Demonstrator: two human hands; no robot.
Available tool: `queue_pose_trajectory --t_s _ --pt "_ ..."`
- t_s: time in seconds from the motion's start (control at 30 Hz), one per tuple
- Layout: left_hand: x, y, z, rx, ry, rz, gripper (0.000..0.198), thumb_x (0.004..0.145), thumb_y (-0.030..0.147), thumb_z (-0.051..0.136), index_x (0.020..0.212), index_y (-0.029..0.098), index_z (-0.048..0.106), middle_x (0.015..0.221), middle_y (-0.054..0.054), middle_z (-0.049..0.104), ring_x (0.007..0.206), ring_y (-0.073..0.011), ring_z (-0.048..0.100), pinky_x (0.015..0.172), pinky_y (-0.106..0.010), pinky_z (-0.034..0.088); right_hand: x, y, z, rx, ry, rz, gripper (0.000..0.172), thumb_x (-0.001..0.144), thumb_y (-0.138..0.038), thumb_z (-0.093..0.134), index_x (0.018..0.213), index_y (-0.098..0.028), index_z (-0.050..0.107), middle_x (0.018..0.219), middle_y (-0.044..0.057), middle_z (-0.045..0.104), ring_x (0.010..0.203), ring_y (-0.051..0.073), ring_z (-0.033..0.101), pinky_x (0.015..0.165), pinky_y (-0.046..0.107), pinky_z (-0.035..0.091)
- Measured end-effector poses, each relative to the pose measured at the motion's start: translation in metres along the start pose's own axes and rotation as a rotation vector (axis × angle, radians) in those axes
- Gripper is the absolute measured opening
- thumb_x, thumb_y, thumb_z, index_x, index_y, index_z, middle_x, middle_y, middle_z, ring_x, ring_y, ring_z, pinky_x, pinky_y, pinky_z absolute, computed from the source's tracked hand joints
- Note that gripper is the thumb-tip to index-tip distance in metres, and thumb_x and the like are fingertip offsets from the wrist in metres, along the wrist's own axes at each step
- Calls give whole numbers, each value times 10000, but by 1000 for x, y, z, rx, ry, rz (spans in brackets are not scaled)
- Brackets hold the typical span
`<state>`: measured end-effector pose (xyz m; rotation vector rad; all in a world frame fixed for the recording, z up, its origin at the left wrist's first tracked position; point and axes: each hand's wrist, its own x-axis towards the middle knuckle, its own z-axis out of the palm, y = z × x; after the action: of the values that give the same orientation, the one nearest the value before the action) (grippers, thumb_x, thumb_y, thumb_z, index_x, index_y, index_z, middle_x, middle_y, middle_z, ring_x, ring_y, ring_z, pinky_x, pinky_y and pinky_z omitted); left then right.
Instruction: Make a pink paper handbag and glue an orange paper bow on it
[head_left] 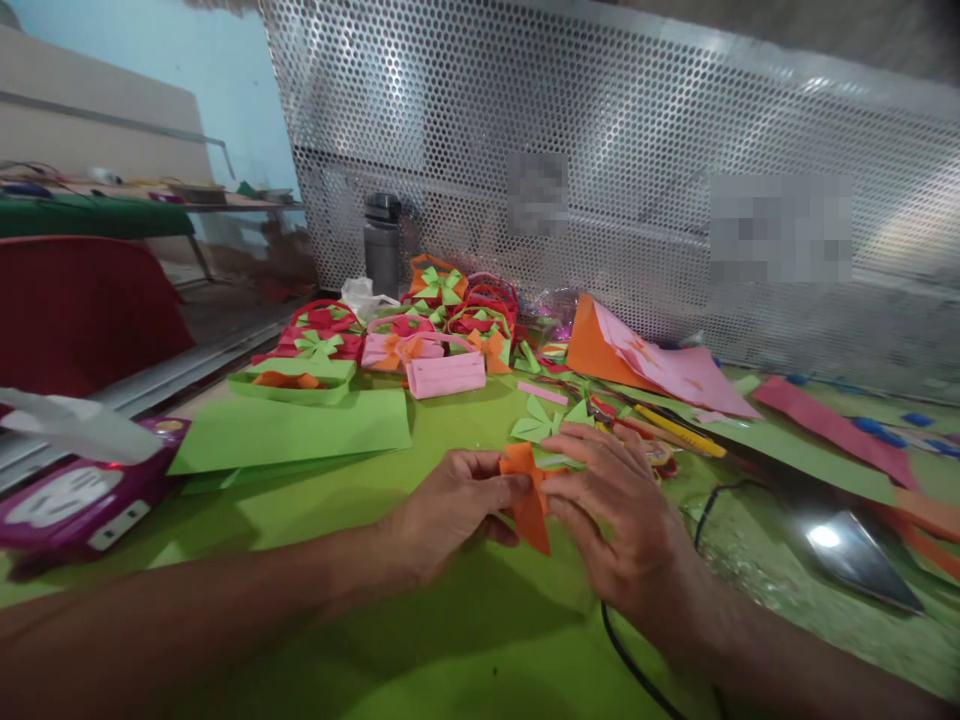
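An orange paper piece [533, 522], bow-like in shape, is held above the green table surface [480, 630]. My left hand [457, 510] pinches it from the left between thumb and fingers. My right hand [622, 510] is at its right side, with the fingertips touching the orange edge and the fingers partly spread. Just beyond my right hand lie light green cut pieces [534, 420]. Farther back stands a pink little bag [447, 374] with a handle, in front of several red, pink and green ones with bows.
Green sheets [300, 430] lie at the left, beside a purple tissue box [90, 500]. A dark bottle [382, 245] stands by the perforated metal panel [465, 120]. Orange and pink sheets [660, 365], a yellow cutter [682, 432], a black cable [630, 665] and a phone [862, 560] are at the right.
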<state>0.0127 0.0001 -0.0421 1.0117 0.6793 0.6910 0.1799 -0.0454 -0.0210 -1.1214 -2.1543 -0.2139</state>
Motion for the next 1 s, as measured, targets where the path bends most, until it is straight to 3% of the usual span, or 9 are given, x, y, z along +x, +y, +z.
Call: queue_pose_trajectory --t_s 0.13,0.3,0.57,0.73,1.0 --pt "-2 2 3 41 15 -5 199 676 326 683 743 139 679 674 -12 615 571 -88 540 533 -207 416 8 4 -5 216 -26 237 56 829 -212 518 840 -203 572 1067 73 612 1042 208 538 888 401 391" --pt "-2 3 6 120 19 30 207 669 338 689 780 165 704 656 17 591 532 -52 466 519 -176 379 15 8 -3 445 -197 458 108 793 -281 541 788 -197 608 1006 62 654 969 208 592 859 373 420" --pt "-5 6 9 192 3 64 218 686 341 669 782 149 711 614 18 568 506 -49 407 515 -183 335 17 4 -3 497 -208 504 77 711 -189 564 635 -194 574 983 48 667 921 211 609 866 388 402" --pt "-4 4 6 141 -38 40 221 679 310 675 828 148 693 726 -21 613 610 -98 517 582 -223 406 20 3 -5 509 -213 528 114 719 -222 541 610 -188 536 900 50 669 908 218 597 820 359 412" --pt "0 1 2 46 -55 7 246 697 303 668 872 129 665 764 -46 609 643 -117 558 583 -235 435 18 5 1 472 -276 543 112 748 -253 470 681 -176 517 699 16 580 693 165 528 671 301 413"
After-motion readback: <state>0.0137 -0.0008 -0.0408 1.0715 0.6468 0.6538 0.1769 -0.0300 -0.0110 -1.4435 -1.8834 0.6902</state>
